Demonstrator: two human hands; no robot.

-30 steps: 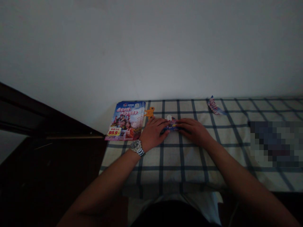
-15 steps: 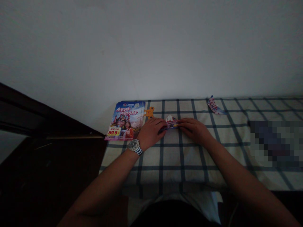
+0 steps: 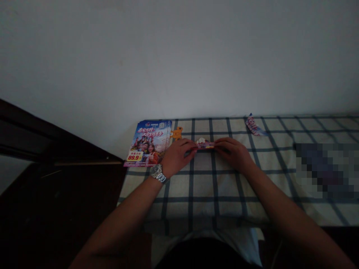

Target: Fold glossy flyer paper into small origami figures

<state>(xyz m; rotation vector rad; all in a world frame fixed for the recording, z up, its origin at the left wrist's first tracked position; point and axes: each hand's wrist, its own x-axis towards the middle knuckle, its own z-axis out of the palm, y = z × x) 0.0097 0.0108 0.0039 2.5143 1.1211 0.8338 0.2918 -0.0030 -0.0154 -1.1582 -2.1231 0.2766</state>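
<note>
A small folded paper flyer point(image 3: 205, 145), printed in pink and purple with a pale peaked part on its far side, is stretched between my two hands over the checked tablecloth. My left hand point(image 3: 181, 155), with a metal watch on the wrist, pinches its left end. At its right end the fingers of my right hand point(image 3: 232, 152) are closed on it. The fingertips cover both ends of the paper. Just left of my left hand lies a stack of printed flyers point(image 3: 148, 142), partly behind that hand.
An orange bear-shaped figure point(image 3: 177, 133) lies beside the stack. Farther right, a folded piece of printed paper point(image 3: 252, 126) rests near the wall point(image 3: 179, 59). A blurred-out dark item point(image 3: 327, 170) sits at the right. The checked tablecloth point(image 3: 179, 207) covers the table.
My hands have drawn slightly apart, the right one moving a little to the right. More of the folded flyer's printed strip now shows between them.
</note>
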